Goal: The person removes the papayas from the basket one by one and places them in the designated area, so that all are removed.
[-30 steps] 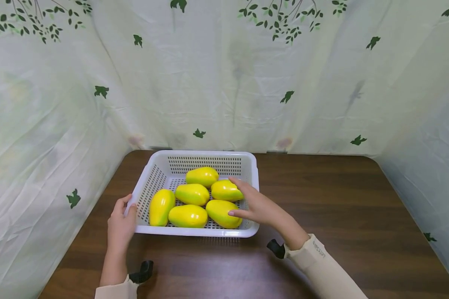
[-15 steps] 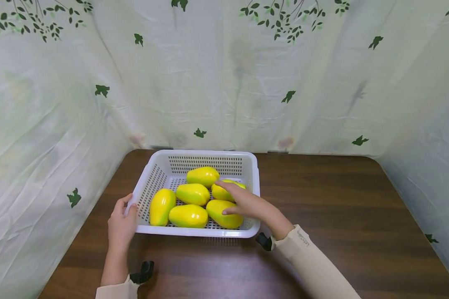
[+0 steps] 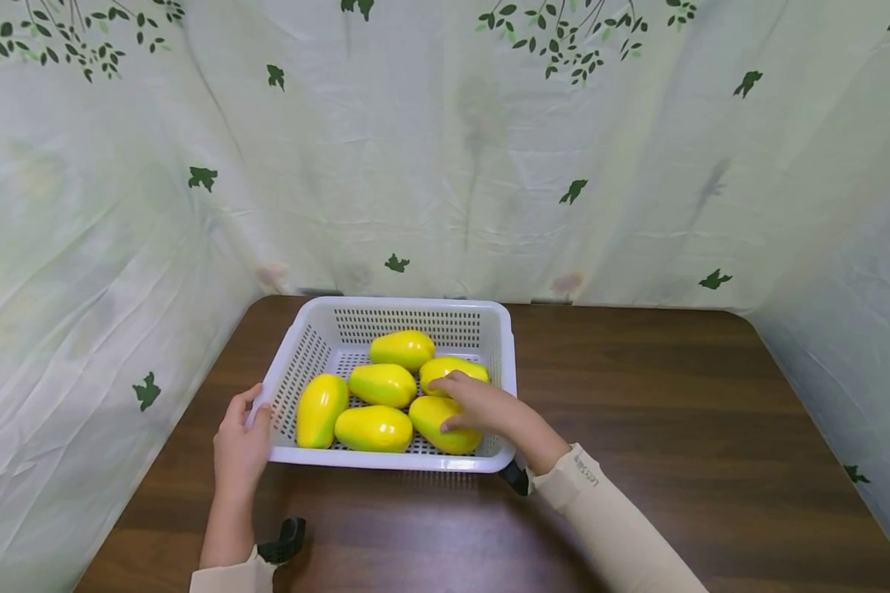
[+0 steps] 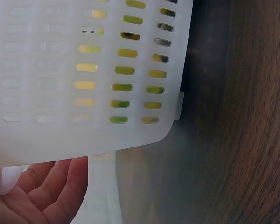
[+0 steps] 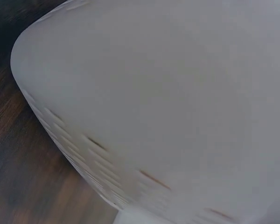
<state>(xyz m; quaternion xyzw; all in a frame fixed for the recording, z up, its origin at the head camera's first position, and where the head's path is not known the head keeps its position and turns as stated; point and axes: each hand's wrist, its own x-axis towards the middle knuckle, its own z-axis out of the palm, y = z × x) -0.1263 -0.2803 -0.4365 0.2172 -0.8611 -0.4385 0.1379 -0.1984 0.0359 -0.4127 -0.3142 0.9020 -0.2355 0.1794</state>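
A white perforated basket (image 3: 393, 462) stands on a dark wooden table (image 3: 653, 395) and holds several yellow-green fruits. My left hand (image 3: 241, 441) grips the basket's left rim, thumb on top. In the left wrist view its fingers (image 4: 46, 191) curl under the basket's corner (image 4: 60, 70). My right hand (image 3: 482, 405) reaches over the right rim, with fingers and thumb curled round the front-right fruit (image 3: 433, 430). Another fruit (image 3: 454, 368) lies just behind that hand. The right wrist view shows only the basket's outer wall (image 5: 154, 93), blurred, and no hand.
Other fruits lie at the back (image 3: 402, 348), middle (image 3: 381, 385), left (image 3: 320, 409) and front (image 3: 373, 428) of the basket. Leaf-printed cloth (image 3: 452, 165) walls the table on the left, back and right. Bare tabletop stretches right of the basket.
My right hand has slid left and lower into the basket, and its fingers have curled down onto the front-right fruit. The left hand and basket have stayed put.
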